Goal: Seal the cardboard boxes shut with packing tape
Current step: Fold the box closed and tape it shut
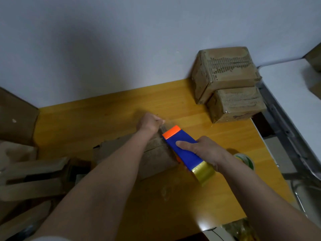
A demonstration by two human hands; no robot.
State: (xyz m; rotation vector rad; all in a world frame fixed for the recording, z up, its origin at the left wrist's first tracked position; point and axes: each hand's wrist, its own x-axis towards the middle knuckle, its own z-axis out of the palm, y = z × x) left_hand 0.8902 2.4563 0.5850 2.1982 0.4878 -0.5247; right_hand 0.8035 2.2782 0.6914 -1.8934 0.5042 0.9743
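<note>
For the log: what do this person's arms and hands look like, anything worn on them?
Both forearms are bare right down to the left hand and right hand. No gloves, watch, rings or bracelets show. A pale edge at the bottom left of the view may be a short sleeve, but it is too blurred to tell.

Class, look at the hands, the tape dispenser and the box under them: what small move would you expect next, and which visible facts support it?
Probably draw the blue and orange tape dispenser back toward the body along the top of the box. The right hand grips the dispenser, its orange end sits at the box's far edge, and the left hand rests at that far edge, seemingly steadying it. Whether tape is already stuck down is too blurred to tell.
</note>
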